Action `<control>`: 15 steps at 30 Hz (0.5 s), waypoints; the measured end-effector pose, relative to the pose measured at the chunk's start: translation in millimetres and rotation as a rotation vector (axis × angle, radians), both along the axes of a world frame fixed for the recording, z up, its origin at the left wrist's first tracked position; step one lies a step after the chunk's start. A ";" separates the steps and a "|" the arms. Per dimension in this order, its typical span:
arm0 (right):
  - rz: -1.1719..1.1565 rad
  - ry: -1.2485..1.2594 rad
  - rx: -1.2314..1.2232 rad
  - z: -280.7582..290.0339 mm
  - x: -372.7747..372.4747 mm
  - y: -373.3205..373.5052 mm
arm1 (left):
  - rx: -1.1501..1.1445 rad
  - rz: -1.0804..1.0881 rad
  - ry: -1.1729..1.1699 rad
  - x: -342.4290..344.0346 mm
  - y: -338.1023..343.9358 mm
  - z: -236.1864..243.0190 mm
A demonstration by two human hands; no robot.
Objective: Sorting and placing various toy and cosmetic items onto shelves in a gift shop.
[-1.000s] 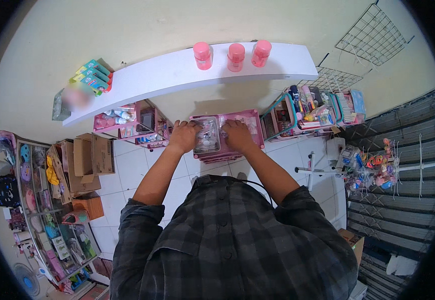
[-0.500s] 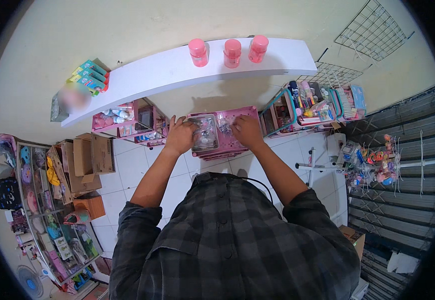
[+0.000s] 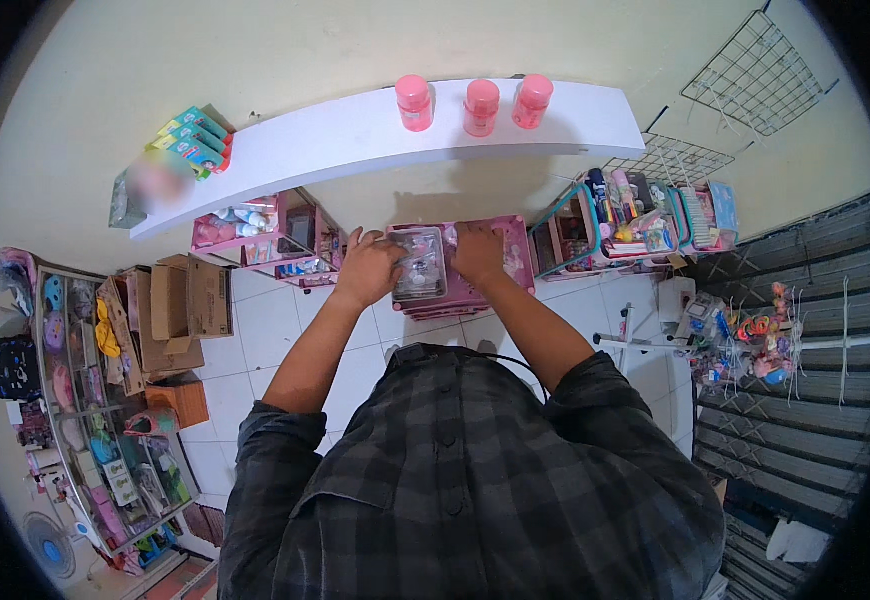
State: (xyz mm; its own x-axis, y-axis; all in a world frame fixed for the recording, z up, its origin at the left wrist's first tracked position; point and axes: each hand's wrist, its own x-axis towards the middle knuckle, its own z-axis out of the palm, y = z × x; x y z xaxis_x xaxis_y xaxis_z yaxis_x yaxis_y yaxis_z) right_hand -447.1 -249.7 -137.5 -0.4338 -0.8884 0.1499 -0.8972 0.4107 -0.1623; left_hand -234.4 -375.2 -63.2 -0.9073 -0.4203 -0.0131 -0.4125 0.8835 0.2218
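Observation:
A clear plastic box full of small see-through packets sits on the left part of a pink stand's top. My left hand is at the box's left side, fingers apart, some of them reaching over its rim. Right of the box, my right hand is low over the pink top with its fingers bent down and close together. Something pale shows beside those fingertips; the hand covers most of it. Another pale packet lies on the pink top to the right of this hand.
Beyond the stand runs a white wall shelf with pink-lidded jars. Pink racks stand to the left and a teal-edged rack to the right. Cardboard boxes and a glass display case are farther left.
My right hand has shifted left, nearer the box, uncovering a packet on its right and covering the one that showed beside it. My left hand stays at the box's edge.

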 end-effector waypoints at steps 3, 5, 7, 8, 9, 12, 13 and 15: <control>-0.051 -0.089 0.031 7.5 -0.6 4.9 | 0.029 -0.012 -0.043 5.4 3.7 -5.4; -0.087 -0.167 -0.105 8.5 -4.3 10.2 | -0.025 -0.007 0.040 7.1 6.1 -12.3; -0.117 -0.227 -0.151 17.6 -6.3 11.5 | -0.059 -0.010 0.037 6.6 7.6 -15.2; -0.150 -0.287 -0.199 21.9 -6.5 10.7 | -0.096 -0.016 0.033 6.6 8.3 -16.5; -0.148 -0.288 -0.198 28.5 -5.7 8.4 | -0.095 -0.014 0.032 5.6 8.8 -15.7; 0.004 -0.355 -0.448 53.7 1.8 -3.2 | -0.075 -0.028 0.029 7.0 9.4 -14.1; 0.146 -0.331 -0.430 67.7 9.1 -9.4 | -0.071 -0.011 0.106 9.3 10.1 -15.2; 0.278 -0.305 -0.412 71.5 19.4 -21.2 | -0.066 -0.003 0.182 11.3 10.7 -15.0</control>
